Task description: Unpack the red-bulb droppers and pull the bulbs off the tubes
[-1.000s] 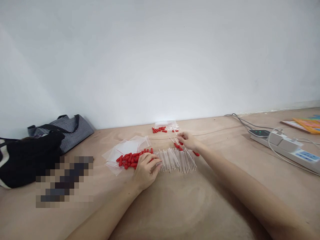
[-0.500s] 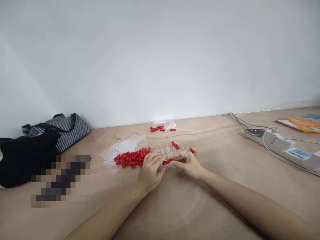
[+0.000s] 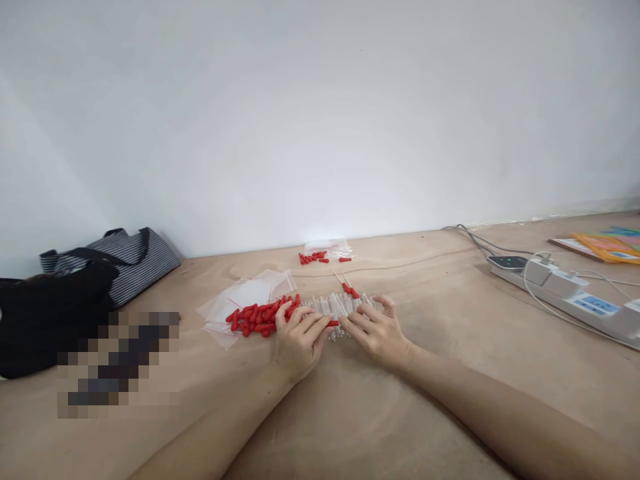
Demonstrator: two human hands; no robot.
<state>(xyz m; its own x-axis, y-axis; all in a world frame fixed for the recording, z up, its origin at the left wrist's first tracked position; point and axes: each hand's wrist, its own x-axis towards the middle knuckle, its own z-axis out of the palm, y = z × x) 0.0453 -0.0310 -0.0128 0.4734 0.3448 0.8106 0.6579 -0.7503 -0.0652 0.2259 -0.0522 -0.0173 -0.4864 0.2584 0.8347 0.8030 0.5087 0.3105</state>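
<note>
My left hand (image 3: 299,340) is closed on a red rubber dropper bulb (image 3: 333,323), whose end pokes out past the fingertips to the right. Facing it, my right hand (image 3: 379,333) has its bent fingertips together at the bulb's end, closed on a clear dropper tube that the fingers now mostly hide. Under and behind both hands lies a row of clear dropper tubes (image 3: 327,305). Against my left hand's far side rests a heap of red bulbs (image 3: 255,315). Just behind the tubes, two droppers with red bulbs (image 3: 351,291) lie slantwise.
Clear zip bags (image 3: 245,293) lie left of the tubes. Farther back are a small bag (image 3: 325,246) and more red bulbs (image 3: 311,258). A power strip (image 3: 575,293) with cables stands right, near colourful sheets (image 3: 607,245). Bags (image 3: 145,260) sit at left by the wall.
My right hand has turned over, palm down, and its fingers now cover the tube seen before. The red bulb at the right is no longer visible. My left hand has barely moved.
</note>
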